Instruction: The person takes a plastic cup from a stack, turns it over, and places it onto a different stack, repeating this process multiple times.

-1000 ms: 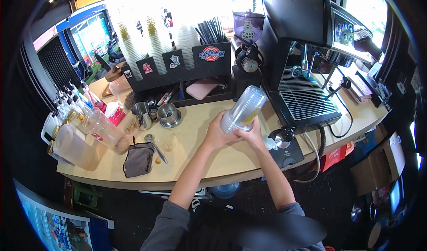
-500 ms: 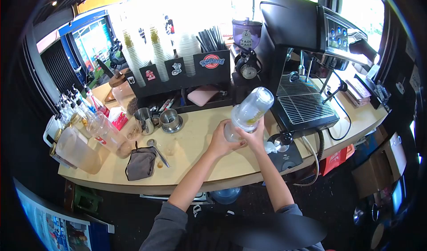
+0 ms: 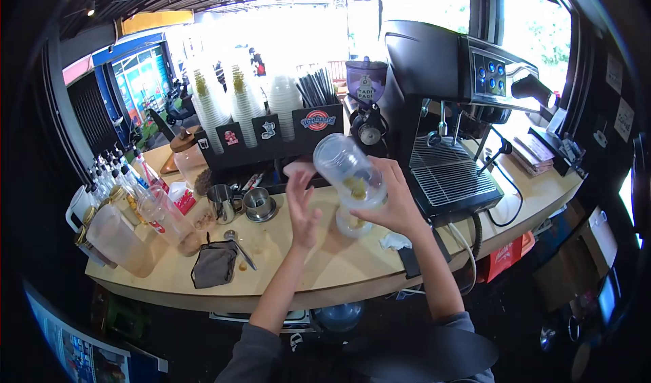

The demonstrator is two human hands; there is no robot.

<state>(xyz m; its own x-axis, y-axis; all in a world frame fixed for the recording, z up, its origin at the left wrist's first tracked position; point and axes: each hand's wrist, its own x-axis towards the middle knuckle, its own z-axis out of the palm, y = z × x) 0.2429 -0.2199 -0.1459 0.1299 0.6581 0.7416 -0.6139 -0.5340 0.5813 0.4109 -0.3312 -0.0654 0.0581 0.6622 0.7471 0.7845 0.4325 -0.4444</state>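
Note:
My right hand (image 3: 397, 196) is wrapped round a clear plastic cup (image 3: 337, 158) with a yellow-green print, tilted to the left with its base up. Below it on the counter, another clear cup (image 3: 352, 225) stands partly hidden behind the held one. To the left of the cups, my left hand (image 3: 301, 210) is raised with its fingers apart and nothing in it. A white crumpled tissue (image 3: 395, 241) lies right of the standing cup.
An espresso machine (image 3: 434, 64) stands at the right, beside a purple-topped grinder (image 3: 366, 81). Cup stacks rise from a black organizer (image 3: 317, 120). At the left are a clear pitcher (image 3: 119, 240), pump bottles, a metal jug (image 3: 222, 203), a grey cloth (image 3: 215, 264) and a spoon (image 3: 241, 249).
My left hand has let go of the cups and moved left, opening. My right hand has lifted one cup, tilting it left, apart from the one on the counter. The view has shifted slightly.

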